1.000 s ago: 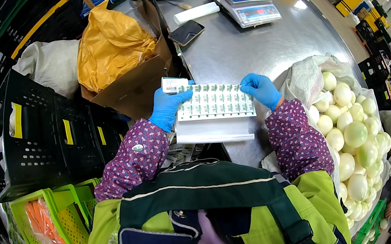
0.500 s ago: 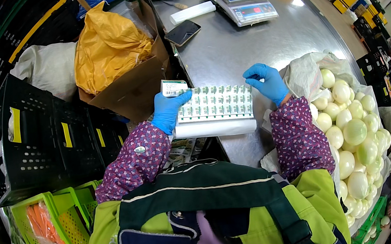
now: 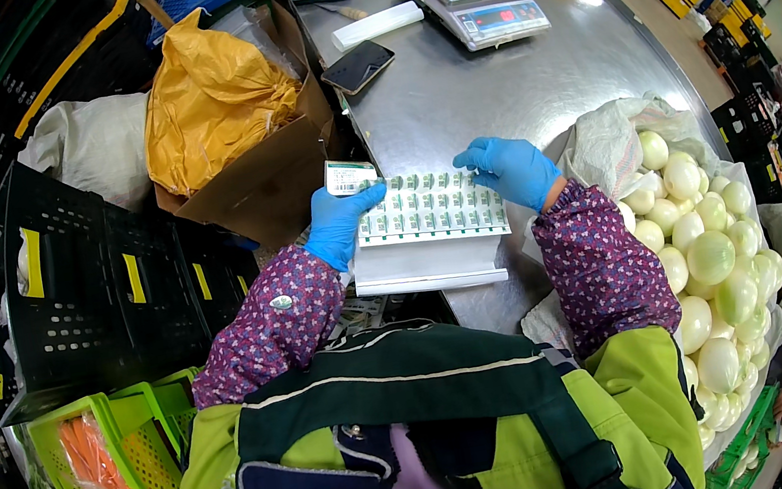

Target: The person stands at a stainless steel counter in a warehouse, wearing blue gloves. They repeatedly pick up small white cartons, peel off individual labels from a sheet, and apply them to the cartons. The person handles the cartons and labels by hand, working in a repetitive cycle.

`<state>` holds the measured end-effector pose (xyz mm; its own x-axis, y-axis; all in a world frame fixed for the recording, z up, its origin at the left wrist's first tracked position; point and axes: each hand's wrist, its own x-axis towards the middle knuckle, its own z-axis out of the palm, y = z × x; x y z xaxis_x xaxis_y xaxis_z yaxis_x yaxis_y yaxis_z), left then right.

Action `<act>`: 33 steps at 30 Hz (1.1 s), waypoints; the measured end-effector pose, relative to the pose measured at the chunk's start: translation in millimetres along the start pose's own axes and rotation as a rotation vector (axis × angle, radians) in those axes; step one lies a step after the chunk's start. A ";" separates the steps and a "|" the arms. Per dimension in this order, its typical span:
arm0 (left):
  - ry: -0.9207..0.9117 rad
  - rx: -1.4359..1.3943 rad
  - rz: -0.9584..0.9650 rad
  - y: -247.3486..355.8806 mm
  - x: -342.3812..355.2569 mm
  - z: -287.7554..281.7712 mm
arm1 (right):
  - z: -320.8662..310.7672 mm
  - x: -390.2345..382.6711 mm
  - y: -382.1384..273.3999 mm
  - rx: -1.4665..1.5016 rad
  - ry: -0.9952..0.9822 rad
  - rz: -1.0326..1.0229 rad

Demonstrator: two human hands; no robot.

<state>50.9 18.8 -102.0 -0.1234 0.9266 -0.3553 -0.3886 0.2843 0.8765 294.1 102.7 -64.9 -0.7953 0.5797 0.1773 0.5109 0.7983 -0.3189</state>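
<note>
A white sheet of small green-and-white label stickers (image 3: 427,214) is held out in front of me, several rows across, its blank backing paper hanging at the near side. My left hand (image 3: 339,222), in a blue glove, is closed on the sheet's left edge, thumb on top. Just above that thumb a small white box-like piece with a barcode (image 3: 349,177) shows. My right hand (image 3: 513,170), also blue-gloved, has its fingertips pinched together at the top row's right end, on a label there; the fingertips partly cover it.
The steel table (image 3: 530,92) carries a blue-topped scale (image 3: 471,0), a phone (image 3: 359,67) and a white roll (image 3: 377,26). Peeled onions (image 3: 711,257) fill a sack at right. Black crates (image 3: 73,282), a carton with a yellow bag (image 3: 209,110) and a green carrot crate (image 3: 91,471) stand left.
My right hand has moved left, from beside the sheet onto its upper right labels. The backing paper, curled up before, now hangs flatter and lower. My left hand keeps its hold.
</note>
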 end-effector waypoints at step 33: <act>-0.351 -0.211 0.152 97.4 10.0 -49.5 | -20.7 -0.4 -40.8 1.101 0.395 0.738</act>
<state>-33.3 43.6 -36.3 0.1104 0.9918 -0.0637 -0.5728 0.1159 0.8115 280.3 73.3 -32.7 -0.2176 0.9625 -0.1620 0.1037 -0.1423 -0.9844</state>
